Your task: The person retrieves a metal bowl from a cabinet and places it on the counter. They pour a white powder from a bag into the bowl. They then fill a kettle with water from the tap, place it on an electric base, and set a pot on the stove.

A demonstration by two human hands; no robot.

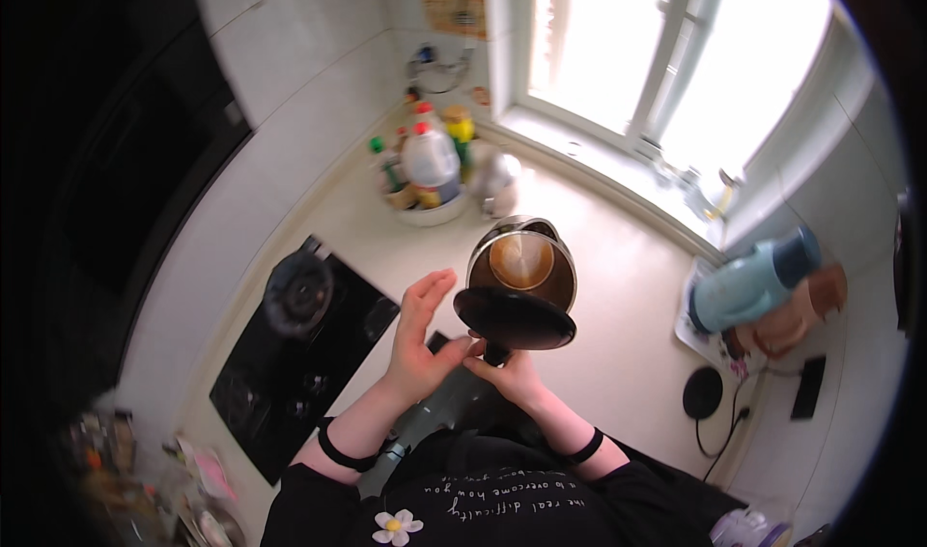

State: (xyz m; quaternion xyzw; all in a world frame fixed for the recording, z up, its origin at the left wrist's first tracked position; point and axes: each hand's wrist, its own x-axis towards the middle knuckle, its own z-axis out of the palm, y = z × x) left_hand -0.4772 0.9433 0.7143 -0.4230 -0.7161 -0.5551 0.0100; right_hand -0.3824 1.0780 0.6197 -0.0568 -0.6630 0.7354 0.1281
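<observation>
An electric kettle is tilted towards me over the counter, its black lid swung open on my side. Brownish marks show on the metal bottom inside. My right hand grips the black handle below the lid. Beside the kettle, my left hand is raised with fingers extended and thumb apart. Its thumb tip is close to the handle; whether it touches cannot be made out. The lid hides part of the handle and of my right fingers.
A black gas hob lies to the left. Bottles stand in a white tray at the back corner. On the right are a blue vacuum flask, a brownish jug and a black kettle base with its cord.
</observation>
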